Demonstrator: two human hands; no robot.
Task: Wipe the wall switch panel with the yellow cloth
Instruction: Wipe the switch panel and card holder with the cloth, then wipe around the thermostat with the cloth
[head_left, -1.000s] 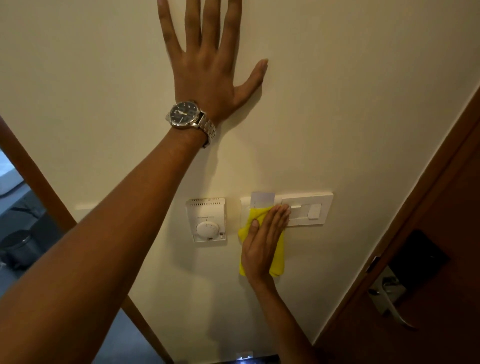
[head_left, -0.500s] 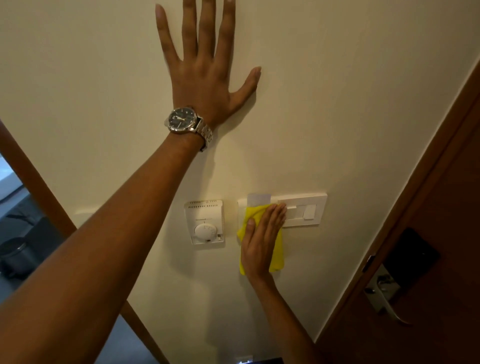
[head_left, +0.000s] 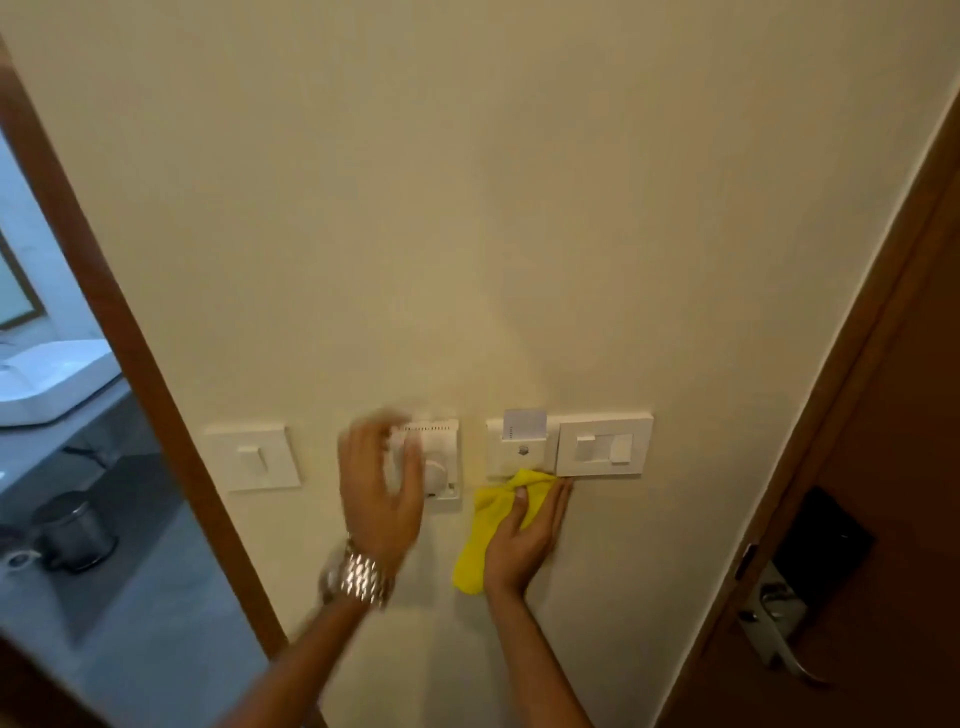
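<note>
pressing the yellow cloth (head_left: 491, 525) flat on the wall under the switch panel's (head_left: 605, 446) lower left corner, right hand (head_left: 524, 543) open-palmed, thumb pinning it. left hand (head_left: 379, 499) blurred, fingers loosely spread, holding nothing, over the thermostat (head_left: 434, 457). risk: cloth snags the key card (head_left: 524, 423) or flips a switch.

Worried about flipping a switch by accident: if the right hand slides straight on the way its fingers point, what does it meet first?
Probably the switch panel: the right hand's fingertips sit just under its lower left corner.
</note>
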